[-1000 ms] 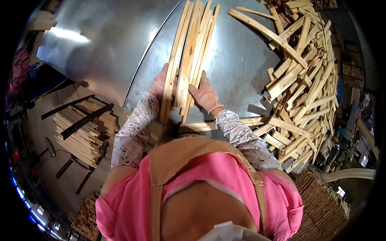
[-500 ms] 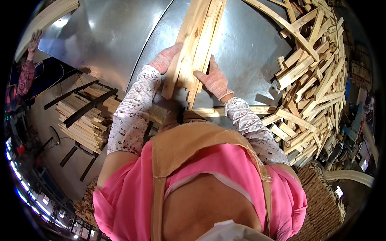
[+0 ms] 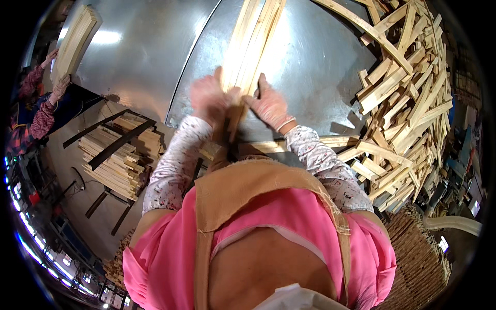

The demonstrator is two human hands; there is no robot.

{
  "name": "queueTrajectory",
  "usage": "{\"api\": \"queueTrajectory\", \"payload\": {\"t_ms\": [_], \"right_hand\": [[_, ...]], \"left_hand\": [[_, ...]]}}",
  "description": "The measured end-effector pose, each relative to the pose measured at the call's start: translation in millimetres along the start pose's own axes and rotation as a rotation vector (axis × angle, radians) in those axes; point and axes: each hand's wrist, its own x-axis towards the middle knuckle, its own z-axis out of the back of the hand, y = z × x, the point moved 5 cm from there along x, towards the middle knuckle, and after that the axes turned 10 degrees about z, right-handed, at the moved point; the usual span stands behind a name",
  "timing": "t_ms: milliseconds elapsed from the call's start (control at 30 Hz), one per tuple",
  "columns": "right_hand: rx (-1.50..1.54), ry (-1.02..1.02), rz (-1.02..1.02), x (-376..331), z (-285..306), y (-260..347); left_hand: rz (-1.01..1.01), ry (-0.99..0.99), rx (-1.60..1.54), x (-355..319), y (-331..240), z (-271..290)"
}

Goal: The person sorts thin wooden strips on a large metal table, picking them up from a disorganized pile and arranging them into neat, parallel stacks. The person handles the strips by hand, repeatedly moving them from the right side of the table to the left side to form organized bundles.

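Note:
Several long pale wooden strips [image 3: 252, 39] lie side by side on the metal tabletop, pointing away from me. My left hand [image 3: 207, 98], in a pinkish knit glove, is at the left side of their near ends. Motion blurs its fingers, so its grip cannot be made out. From the right, my gloved right hand [image 3: 269, 106] grips the strips, its thumb against them and its other fingers along their right side. The strips' near ends are blurred and partly hidden by my hands.
A large heap of loose wooden pieces [image 3: 403, 113] fills the right side. One curved piece [image 3: 364, 31] reaches from it over the shiny metal table [image 3: 315, 77]. At far left, another person's hands [image 3: 60, 88] hold curved boards [image 3: 77, 41]. Stacked boards [image 3: 111, 160] stand at lower left.
My left hand has shifted toward the strips' near ends and is blurred. The strips have turned slightly and moved. At far left, the other person's curved boards have swung onto the table.

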Motion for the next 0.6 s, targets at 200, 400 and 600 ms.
{"api": "queueTrajectory", "payload": {"t_ms": [200,400,600], "right_hand": [[-0.041,-0.162,0.081,22.1,15.1,-6.8],[-0.84,-0.925,0.621,142.5,166.5,22.5],[-0.995,-0.451,0.482,159.5,196.4,69.6]], "left_hand": [[0.054,0.038,-0.374,-20.5,1.0,16.9],[-0.054,-0.083,-0.099,-45.6,-38.0,-34.0],[-0.006,-0.07,-0.117,-45.5,-39.0,-27.2]]}}
